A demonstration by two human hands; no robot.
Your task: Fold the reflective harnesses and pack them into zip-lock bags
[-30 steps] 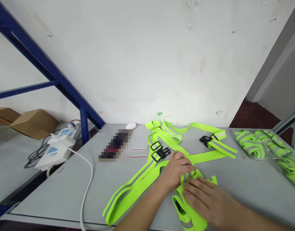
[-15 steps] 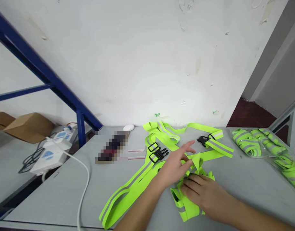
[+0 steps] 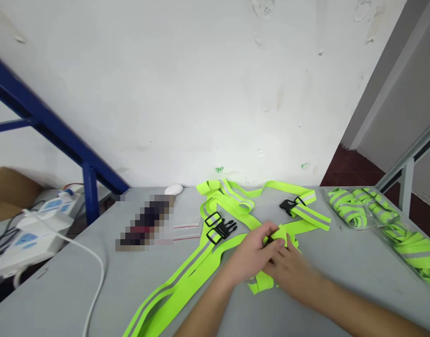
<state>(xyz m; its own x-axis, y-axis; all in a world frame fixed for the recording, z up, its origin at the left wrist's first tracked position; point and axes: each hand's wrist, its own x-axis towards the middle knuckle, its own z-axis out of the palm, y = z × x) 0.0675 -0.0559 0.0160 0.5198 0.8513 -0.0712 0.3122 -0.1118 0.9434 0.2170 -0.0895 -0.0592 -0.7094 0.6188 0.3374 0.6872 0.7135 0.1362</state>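
Observation:
A neon-yellow reflective strap (image 3: pixel 262 283) with a grey stripe is bunched and folded under my hands at the front of the table. My left hand (image 3: pixel 251 252) comes in from the left, its thumb and fingers closed on an upper fold of this strap. My right hand (image 3: pixel 292 271) wraps the folded part from the right, its fingertips meeting the left hand's. Part of the bundle is hidden by the hands. Beyond them a looser reflective strap (image 3: pixel 186 281) spreads over the table, with a black side-release buckle (image 3: pixel 226 228) on its left and another black buckle (image 3: pixel 288 206) at right.
Bagged reflective straps (image 3: pixel 348 208) lie along the right side. Clear zip bags (image 3: pixel 186 232), a pixelated object (image 3: pixel 146 220) and a white oval object (image 3: pixel 173 189) are at left. A white cable (image 3: pixel 99 262) runs from a power strip (image 3: pixel 21 248). A wall (image 3: pixel 200 93) stands behind.
My hands have drawn together, and the left fingers, spread before, are now closed on the strap. The bundle looks more compact. The whole view has shifted slightly to the right.

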